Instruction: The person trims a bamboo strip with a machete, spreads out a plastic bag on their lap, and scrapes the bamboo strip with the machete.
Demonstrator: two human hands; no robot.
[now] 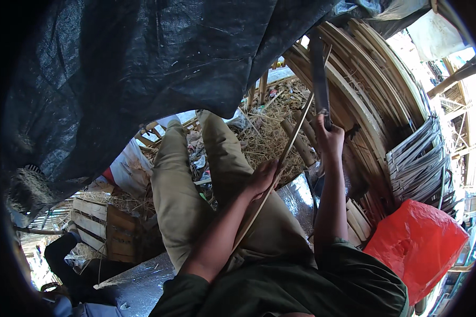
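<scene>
Dark green sleeves nearest, thin pale bamboo strip (272, 185) pinched in closed left hand (262, 177), long dark flat blade (319, 68) gripped by right hand (330, 138), coarse black tarp (143, 68) overhead.

My left hand (263, 177) lies closed over my right thigh (232, 174), forearm stretched forward from the rolled green sleeve. My right hand (330, 138) is raised beyond that thigh, to its right, fist clenched, arm nearly straight. Both legs extend ahead, knees together.

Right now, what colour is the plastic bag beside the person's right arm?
Bright red; the plastic bag shows clearly in the head view, lower right.
</scene>
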